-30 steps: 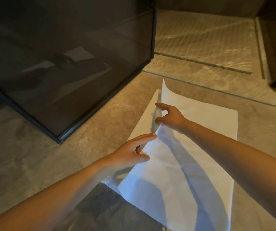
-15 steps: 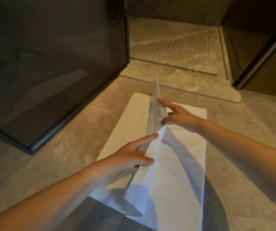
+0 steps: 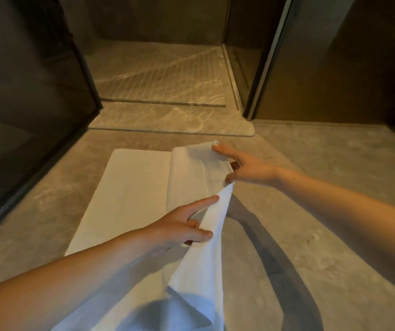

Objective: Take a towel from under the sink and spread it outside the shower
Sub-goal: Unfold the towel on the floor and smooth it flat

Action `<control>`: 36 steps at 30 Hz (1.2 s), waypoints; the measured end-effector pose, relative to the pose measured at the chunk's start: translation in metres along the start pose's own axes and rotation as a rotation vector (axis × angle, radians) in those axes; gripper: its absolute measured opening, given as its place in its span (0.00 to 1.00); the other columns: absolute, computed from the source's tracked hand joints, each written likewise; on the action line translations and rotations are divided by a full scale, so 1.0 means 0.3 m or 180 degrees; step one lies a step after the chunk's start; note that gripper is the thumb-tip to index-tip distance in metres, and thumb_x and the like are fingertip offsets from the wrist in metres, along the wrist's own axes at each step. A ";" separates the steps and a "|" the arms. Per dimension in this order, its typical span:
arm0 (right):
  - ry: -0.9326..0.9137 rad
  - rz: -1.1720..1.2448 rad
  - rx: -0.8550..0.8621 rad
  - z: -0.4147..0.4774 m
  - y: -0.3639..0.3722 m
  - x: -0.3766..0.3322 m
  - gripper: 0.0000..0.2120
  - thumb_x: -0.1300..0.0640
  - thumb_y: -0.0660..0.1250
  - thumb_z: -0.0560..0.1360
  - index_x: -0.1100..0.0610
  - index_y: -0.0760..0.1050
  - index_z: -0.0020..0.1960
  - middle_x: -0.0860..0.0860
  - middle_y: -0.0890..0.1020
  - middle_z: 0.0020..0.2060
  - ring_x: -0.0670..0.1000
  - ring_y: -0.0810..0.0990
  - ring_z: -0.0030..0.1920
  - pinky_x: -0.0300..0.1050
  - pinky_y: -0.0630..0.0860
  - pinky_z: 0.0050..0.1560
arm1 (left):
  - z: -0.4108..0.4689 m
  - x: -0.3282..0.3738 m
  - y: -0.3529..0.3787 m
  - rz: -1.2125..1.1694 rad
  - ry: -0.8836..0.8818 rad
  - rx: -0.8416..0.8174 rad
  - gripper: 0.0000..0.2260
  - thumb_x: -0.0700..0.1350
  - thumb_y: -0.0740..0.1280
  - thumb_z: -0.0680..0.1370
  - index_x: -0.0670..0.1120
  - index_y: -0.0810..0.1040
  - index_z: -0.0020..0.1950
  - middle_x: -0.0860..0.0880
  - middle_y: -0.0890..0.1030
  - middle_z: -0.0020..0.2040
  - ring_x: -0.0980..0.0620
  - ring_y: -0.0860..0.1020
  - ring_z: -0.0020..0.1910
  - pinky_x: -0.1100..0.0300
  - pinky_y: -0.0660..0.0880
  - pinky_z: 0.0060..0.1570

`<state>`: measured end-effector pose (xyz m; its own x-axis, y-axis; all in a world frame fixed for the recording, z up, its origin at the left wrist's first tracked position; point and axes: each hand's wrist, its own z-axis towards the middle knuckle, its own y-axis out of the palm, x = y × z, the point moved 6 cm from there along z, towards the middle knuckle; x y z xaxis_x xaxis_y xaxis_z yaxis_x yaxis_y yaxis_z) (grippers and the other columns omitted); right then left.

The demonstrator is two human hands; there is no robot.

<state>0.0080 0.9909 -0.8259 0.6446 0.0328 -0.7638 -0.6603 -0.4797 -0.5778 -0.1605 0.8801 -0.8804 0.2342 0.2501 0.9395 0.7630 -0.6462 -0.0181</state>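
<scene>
One towel (image 3: 132,187) lies on the floor (image 3: 311,187), flat to the left of the fingers, its top layer lifted by two hands: left hand (image 3: 182,225) pinching the near fold, right hand (image 3: 246,166) pinching the far corner.

The floor (image 3: 311,182) is grey-beige stone with pale veining, under dim, warm yellow light. Ahead lies the shower (image 3: 158,75), its base scored with fine parallel grooves and fronted by a low stone sill (image 3: 167,120) with a rounded right corner. A dark tinted glass panel (image 3: 24,91) in a black frame stands on the left. A brown wall (image 3: 335,68) behind a pale metal post (image 3: 271,56) closes the right.
</scene>
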 end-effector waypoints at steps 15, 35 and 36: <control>0.0798 0.0088 0.0463 -0.302 -0.323 0.463 0.42 0.62 0.72 0.72 0.37 0.56 0.76 0.40 0.53 0.77 0.53 0.59 0.73 0.22 0.71 0.31 | 0.352 0.086 0.450 -0.0126 -0.0060 -0.0867 0.30 0.47 0.74 0.70 0.76 0.69 0.62 0.47 0.67 0.55 0.46 0.71 0.50 0.54 0.71 0.52; 0.1187 -0.0120 0.0917 -0.505 -0.495 0.693 0.41 0.63 0.72 0.73 0.41 0.56 0.77 0.43 0.54 0.78 0.54 0.60 0.74 0.27 0.71 0.38 | 0.549 0.100 0.743 -0.0505 -0.0110 -0.0990 0.32 0.44 0.74 0.69 0.70 0.69 0.66 0.50 0.83 0.50 0.51 0.79 0.43 0.60 0.79 0.45; 0.1193 -0.0131 0.0926 -0.513 -0.502 0.704 0.41 0.63 0.72 0.73 0.41 0.56 0.77 0.44 0.54 0.78 0.54 0.60 0.74 0.26 0.72 0.36 | 0.556 0.101 0.757 -0.0482 -0.0106 -0.1002 0.32 0.44 0.74 0.70 0.70 0.69 0.66 0.52 0.84 0.48 0.51 0.78 0.43 0.59 0.80 0.46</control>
<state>0.3030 0.9351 -0.8558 0.7318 -0.2976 -0.6131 -0.6773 -0.2175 -0.7028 0.1204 0.8612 -0.9133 0.1560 0.3802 0.9116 0.5687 -0.7892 0.2318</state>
